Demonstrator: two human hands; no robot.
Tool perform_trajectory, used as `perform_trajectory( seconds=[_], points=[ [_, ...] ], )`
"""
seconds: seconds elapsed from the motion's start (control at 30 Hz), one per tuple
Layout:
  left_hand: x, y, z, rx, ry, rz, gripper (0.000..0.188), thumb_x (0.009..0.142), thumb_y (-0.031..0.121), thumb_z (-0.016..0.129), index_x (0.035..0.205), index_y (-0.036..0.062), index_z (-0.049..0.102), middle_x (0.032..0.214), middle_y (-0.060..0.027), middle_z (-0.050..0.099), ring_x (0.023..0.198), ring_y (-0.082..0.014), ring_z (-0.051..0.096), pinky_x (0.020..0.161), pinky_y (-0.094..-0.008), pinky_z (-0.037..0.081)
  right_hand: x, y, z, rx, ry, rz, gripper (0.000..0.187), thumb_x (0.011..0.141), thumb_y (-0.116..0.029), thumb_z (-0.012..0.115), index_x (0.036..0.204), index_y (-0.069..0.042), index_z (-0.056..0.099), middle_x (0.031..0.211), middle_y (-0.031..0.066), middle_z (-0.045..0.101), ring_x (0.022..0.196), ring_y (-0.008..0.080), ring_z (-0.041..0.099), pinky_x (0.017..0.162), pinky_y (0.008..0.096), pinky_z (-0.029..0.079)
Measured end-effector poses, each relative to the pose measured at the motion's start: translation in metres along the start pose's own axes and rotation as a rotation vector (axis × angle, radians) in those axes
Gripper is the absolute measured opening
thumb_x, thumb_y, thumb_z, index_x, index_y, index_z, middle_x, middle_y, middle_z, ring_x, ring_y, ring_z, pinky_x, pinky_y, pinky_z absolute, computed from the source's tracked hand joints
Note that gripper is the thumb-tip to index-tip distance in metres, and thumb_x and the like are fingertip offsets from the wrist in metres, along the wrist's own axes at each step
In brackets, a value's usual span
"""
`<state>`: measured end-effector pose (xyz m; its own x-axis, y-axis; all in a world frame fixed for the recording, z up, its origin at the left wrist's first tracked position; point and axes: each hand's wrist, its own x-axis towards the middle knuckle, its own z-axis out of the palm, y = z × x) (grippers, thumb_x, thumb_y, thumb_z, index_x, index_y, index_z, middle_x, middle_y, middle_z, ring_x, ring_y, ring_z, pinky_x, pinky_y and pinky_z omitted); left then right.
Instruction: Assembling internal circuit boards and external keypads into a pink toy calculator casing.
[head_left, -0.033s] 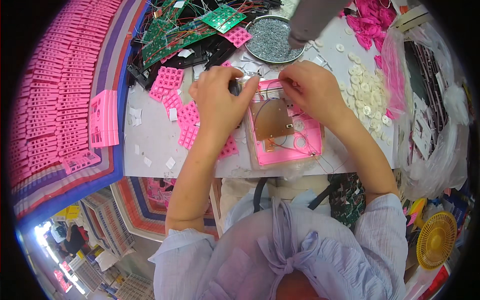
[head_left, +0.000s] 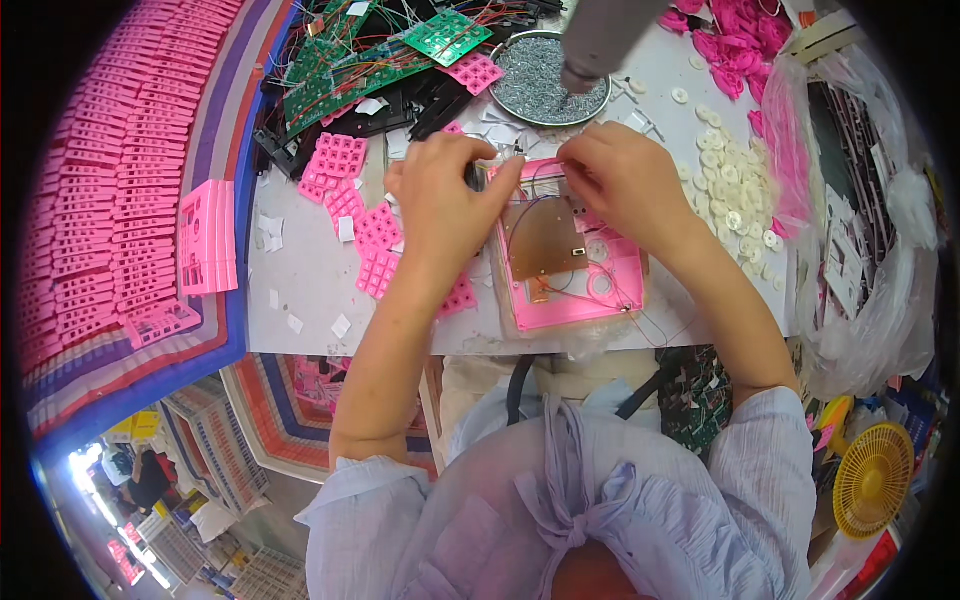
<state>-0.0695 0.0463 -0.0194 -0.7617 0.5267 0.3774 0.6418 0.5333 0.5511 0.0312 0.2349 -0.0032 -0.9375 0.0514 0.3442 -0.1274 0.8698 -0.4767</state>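
A pink plastic casing [head_left: 626, 268] lies open-side up on the white table, close to its near edge. Inside it sits a brown circuit board [head_left: 545, 240] with thin wires. My left hand [head_left: 445, 195] is at the casing's upper left corner, fingers curled with a dark object partly showing between thumb and fingers; its kind cannot be made out. At the upper right of the casing, my right hand [head_left: 625, 185] has thumb and fingers pinched together over the rim. Whatever it grips is hidden by the fingers.
Beyond the hands stand a round dish of small metal screws [head_left: 540, 75] and a dark grey cylindrical tool [head_left: 610, 40] overhead. Left lie pink keypad pieces [head_left: 378, 228] and green circuit boards [head_left: 448, 38]; right, white discs [head_left: 735, 185]. Stacked pink casings [head_left: 150, 170] fill the far left.
My left hand has shifted slightly right, toward the casing. The grey tool overhead has swung a little to the left. My right hand stays in place.
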Motion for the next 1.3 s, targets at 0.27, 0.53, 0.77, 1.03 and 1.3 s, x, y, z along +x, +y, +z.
perform_trajectory(
  seconds=[0.27, 0.53, 0.77, 1.03, 1.3],
  points=[
    [-0.008, 0.014, 0.006, 0.009, 0.033, 0.405, 0.010, 0.081, 0.018, 0.076, 0.091, 0.0157, 0.075, 0.087, 0.0021, 0.069, 0.090, -0.0195, 0.061, 0.091, -0.0413, 0.032, -0.011, -0.017, -0.014, -0.309, -0.265, -0.025, 0.010, 0.078, -0.012, 0.068, 0.085, -0.005, 0.068, 0.084, 0.0085, 0.066, 0.087, 0.0290, 0.066, 0.072, 0.0410, 0.056],
    [0.002, 0.024, 0.011, -0.146, -0.233, 0.288, 0.007, 0.083, 0.014, 0.073, 0.089, 0.0127, 0.072, 0.084, 0.0008, 0.069, 0.087, -0.0197, 0.061, 0.092, -0.0414, 0.032, -0.050, -0.033, -0.020, -0.068, -0.253, 0.069, 0.010, 0.080, -0.012, 0.068, 0.083, -0.003, 0.063, 0.080, 0.0123, 0.064, 0.081, 0.0318, 0.066, 0.067, 0.0446, 0.054],
    [0.018, 0.031, 0.013, 0.090, -0.402, 0.569, 0.006, 0.082, 0.018, 0.070, 0.082, 0.0124, 0.068, 0.082, -0.0002, 0.065, 0.093, -0.0216, 0.060, 0.094, -0.0472, 0.034, -0.059, -0.029, -0.015, -0.068, -0.145, 0.081, 0.012, 0.083, -0.014, 0.069, 0.083, -0.005, 0.061, 0.079, 0.0090, 0.061, 0.079, 0.0296, 0.063, 0.064, 0.0427, 0.053],
    [0.045, 0.051, 0.015, 0.293, -0.739, 0.750, 0.007, 0.078, 0.016, 0.069, 0.083, 0.0117, 0.071, 0.084, -0.0027, 0.067, 0.095, -0.0230, 0.062, 0.099, -0.0516, 0.038, -0.056, -0.027, -0.018, -0.045, -0.120, 0.085, 0.012, 0.082, -0.014, 0.070, 0.084, -0.005, 0.062, 0.080, 0.0089, 0.060, 0.081, 0.0294, 0.062, 0.065, 0.0423, 0.052],
    [0.044, 0.069, 0.020, 0.400, -0.878, 0.782, 0.011, 0.081, 0.018, 0.066, 0.085, 0.0094, 0.073, 0.087, -0.0084, 0.071, 0.092, -0.0252, 0.067, 0.093, -0.0438, 0.045, -0.057, -0.026, -0.017, 0.041, -0.118, 0.108, 0.010, 0.085, -0.012, 0.068, 0.089, -0.004, 0.063, 0.082, 0.0116, 0.062, 0.080, 0.0332, 0.062, 0.068, 0.0460, 0.051]
  ],
)
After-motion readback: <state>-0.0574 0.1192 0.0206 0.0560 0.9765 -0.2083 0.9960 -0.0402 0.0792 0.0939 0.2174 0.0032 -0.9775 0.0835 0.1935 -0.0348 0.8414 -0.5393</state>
